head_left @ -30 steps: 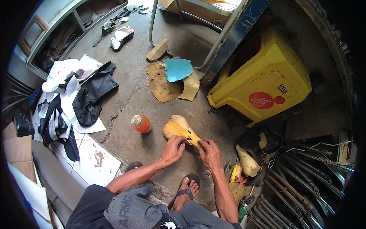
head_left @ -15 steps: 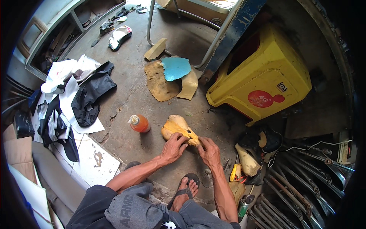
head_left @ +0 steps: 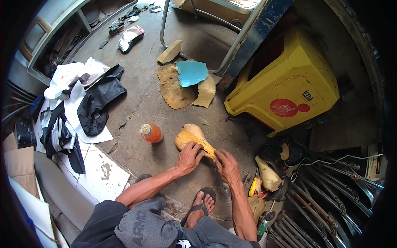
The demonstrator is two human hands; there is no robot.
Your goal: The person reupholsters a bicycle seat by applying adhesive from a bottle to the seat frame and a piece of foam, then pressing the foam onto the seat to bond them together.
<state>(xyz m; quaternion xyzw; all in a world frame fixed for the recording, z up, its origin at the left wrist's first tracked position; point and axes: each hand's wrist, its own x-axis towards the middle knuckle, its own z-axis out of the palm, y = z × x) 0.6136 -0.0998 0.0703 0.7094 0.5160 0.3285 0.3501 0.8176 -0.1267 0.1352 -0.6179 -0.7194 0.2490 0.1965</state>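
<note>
A yellowish foam seat pad [head_left: 193,134], broad at its far left end and narrow toward me, lies on the floor in front of me. A dark split or hole shows in its surface near my left fingers. My left hand [head_left: 189,158] grips the near edge at the pad's middle, with the fingers bent over the top. On the narrow right end, my right hand [head_left: 226,166] pinches the foam between thumb and fingers. The undersides of the fingers are hidden. Just left of the pad stands a bottle of orange-red liquid [head_left: 153,133].
Foam scraps [head_left: 175,89] and a blue foam piece [head_left: 192,73] lie farther ahead. A yellow plastic stool [head_left: 306,78] lies on its side at right, above metal tubes [head_left: 314,202]. Black and white sheet material [head_left: 97,107] is heaped at left. A yellow-handled tool [head_left: 255,187] lies by my right forearm.
Both hands keep their hold on the foam seat pad. The left fingers have shifted slightly up over the pad, now covering more of the dark split.
</note>
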